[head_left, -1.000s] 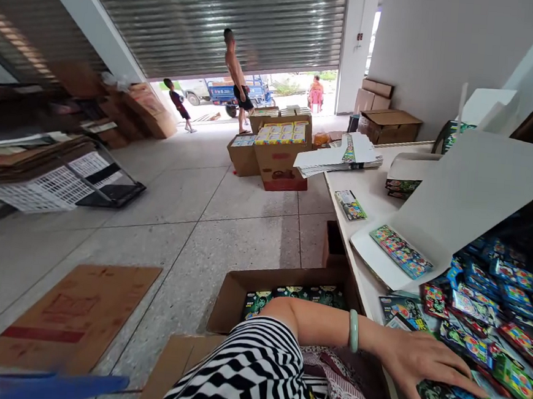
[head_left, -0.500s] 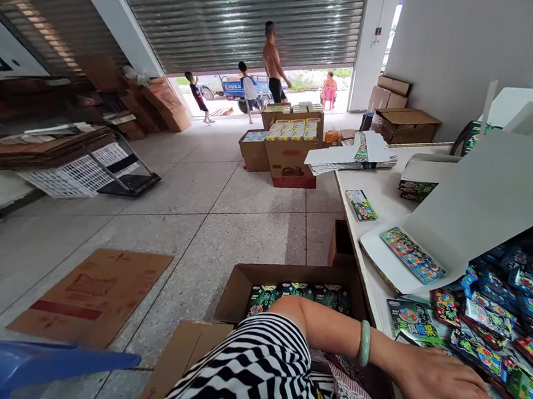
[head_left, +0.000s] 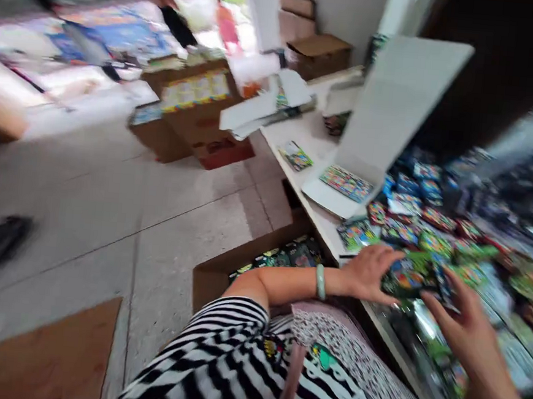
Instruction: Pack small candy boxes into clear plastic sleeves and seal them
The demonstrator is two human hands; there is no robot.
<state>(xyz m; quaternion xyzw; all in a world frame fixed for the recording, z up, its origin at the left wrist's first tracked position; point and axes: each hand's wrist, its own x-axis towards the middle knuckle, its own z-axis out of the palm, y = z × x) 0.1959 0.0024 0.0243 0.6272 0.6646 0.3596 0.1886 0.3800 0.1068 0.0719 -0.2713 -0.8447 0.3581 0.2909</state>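
My left hand [head_left: 366, 274], with a pale green bangle at its wrist, grips the left end of a dark green printed box [head_left: 408, 275]. At the box's right end are the fingers and thumb of my right hand [head_left: 464, 322], so both hands hold it just above the table. Motion blur smears the box's print. Behind it on the white table [head_left: 291, 174] lie many small colourful packets [head_left: 438, 219]. A display carton [head_left: 374, 116] with a tall white lid stands open beyond my left hand, a printed strip on its front flap.
Below the table edge, an open cardboard box [head_left: 216, 278] holds dark printed boxes. Flat white cartons [head_left: 259, 110] are stacked at the table's far end. Filled cartons [head_left: 208, 118] stand on the floor. Blurred people are near the shutter. A cardboard sheet [head_left: 46, 354] lies at lower left.
The view has swung right. My left hand has lifted off the packets and come round the green box. My right hand has come into view, holding its other end.
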